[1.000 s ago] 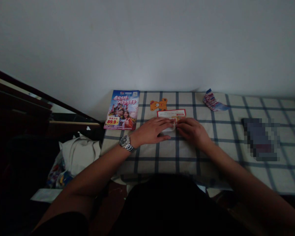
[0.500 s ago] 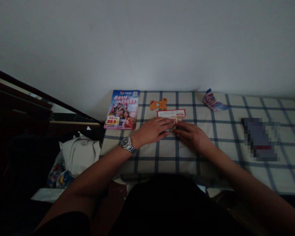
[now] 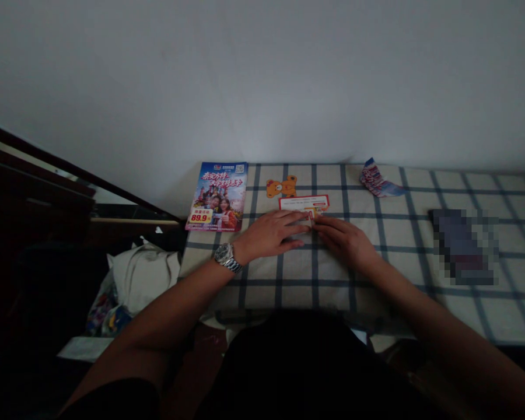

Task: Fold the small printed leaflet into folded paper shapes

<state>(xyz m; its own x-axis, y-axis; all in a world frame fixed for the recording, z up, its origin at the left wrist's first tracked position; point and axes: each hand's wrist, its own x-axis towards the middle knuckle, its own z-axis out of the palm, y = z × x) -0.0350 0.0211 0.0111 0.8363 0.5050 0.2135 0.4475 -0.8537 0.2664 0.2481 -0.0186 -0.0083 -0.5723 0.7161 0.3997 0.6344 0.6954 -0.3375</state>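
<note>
My left hand (image 3: 275, 233), with a metal watch (image 3: 227, 256) on its wrist, lies palm down with its fingers stretched out and somewhat apart. Its fingertips rest over the lower part of a red-bordered white paper card (image 3: 304, 201). A small yellow-and-red printed part (image 3: 310, 214) shows just beyond the fingertips. From the other side, my right hand (image 3: 347, 239) has its fingers pressed together at the card's lower right edge. My right thumb is hidden. An orange teddy bear cutout (image 3: 282, 186) lies right behind the card.
A checked cloth (image 3: 262, 291) covers the surface. At left lies a colourful flyer (image 3: 216, 195); a crumpled printed paper piece (image 3: 380, 179) is near the wall. A dark, pixelated flat object (image 3: 461, 245) lies at right. White bags (image 3: 144, 274) stand below on the left.
My right hand has shifted slightly right, and its fingers are closer together. My left fingers have spread slightly at the card. The other things stay in place, apart from a small camera shift.
</note>
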